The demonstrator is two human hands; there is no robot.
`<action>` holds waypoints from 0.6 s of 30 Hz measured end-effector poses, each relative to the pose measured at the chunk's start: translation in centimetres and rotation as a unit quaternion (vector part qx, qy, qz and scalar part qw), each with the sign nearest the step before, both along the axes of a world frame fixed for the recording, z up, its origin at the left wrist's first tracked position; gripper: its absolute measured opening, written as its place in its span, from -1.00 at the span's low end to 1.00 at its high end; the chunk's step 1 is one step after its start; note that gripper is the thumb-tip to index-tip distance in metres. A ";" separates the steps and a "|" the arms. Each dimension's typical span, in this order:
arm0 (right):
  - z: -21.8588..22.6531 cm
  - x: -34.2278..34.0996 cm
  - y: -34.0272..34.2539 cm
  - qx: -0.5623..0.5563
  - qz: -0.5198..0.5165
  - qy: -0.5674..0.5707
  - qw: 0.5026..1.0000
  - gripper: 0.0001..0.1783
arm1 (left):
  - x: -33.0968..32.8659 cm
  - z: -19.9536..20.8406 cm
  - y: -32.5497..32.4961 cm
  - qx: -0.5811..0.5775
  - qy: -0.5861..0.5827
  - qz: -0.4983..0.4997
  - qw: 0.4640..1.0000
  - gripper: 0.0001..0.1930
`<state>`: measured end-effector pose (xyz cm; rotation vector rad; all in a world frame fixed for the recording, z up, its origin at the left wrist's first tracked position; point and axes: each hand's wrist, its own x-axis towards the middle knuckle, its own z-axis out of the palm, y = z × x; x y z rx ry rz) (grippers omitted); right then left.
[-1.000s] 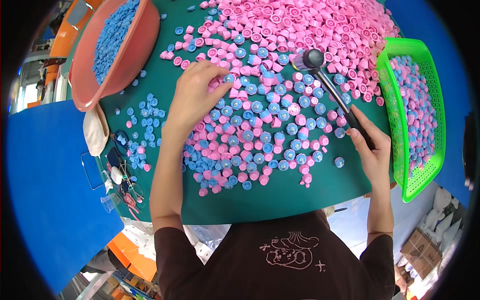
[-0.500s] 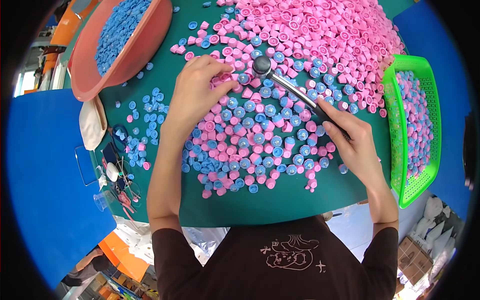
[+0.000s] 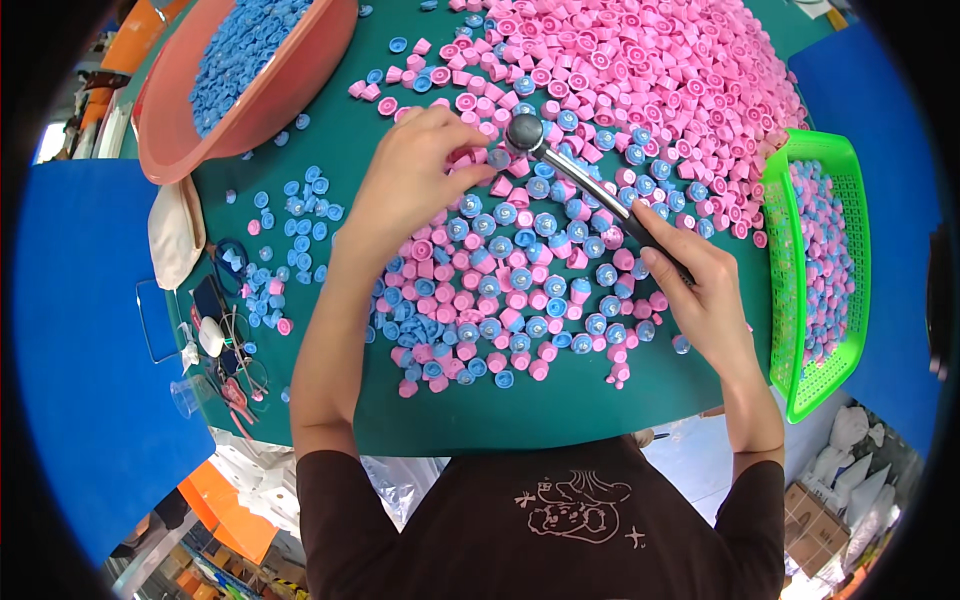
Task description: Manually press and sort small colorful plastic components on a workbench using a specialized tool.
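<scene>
My left hand (image 3: 425, 168) is closed in a pinch, thumb and fingertips at a small blue-topped plastic piece (image 3: 498, 158) among the loose parts. My right hand (image 3: 700, 290) grips the dark handle of a small hammer (image 3: 588, 183) with a silver shaft. Its round black head is just right of my left fingertips, by the pinched piece; whether it touches that piece I cannot tell. Below and between my hands lie pink plastic cups, blue flower-shaped caps (image 3: 415, 328), and blue-topped pink pieces (image 3: 545, 224), several of them joined.
A large heap of pink cups (image 3: 640, 70) covers the far side of the green table (image 3: 500, 425). A tilted pink basin (image 3: 300, 90) of blue caps stands far left, a green basket (image 3: 862, 290) of blue and pink pieces at right. Pliers (image 3: 235, 393) and a cloth bag (image 3: 175, 235) lie at left.
The whole view has shifted slightly. My hands keep nearly the same pose, with the hammer head still beside the left fingertips.
</scene>
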<state>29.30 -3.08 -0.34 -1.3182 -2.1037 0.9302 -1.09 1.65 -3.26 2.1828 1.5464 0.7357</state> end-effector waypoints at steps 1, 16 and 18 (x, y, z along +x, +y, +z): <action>0.4 -0.4 -0.1 -0.002 0.002 0.002 1.000 -0.49 | -0.6 0.3 -0.3 -0.002 0.002 0.002 1.000 -0.76; 0.8 -0.7 0.6 -0.066 -0.059 0.029 0.996 -0.52 | -12.3 1.8 -8.8 -0.006 0.034 0.222 0.974 -0.85; 0.8 -1.0 0.6 -0.070 -0.058 0.012 0.996 -0.52 | -11.8 1.1 -9.0 -0.012 0.063 0.212 0.975 -0.84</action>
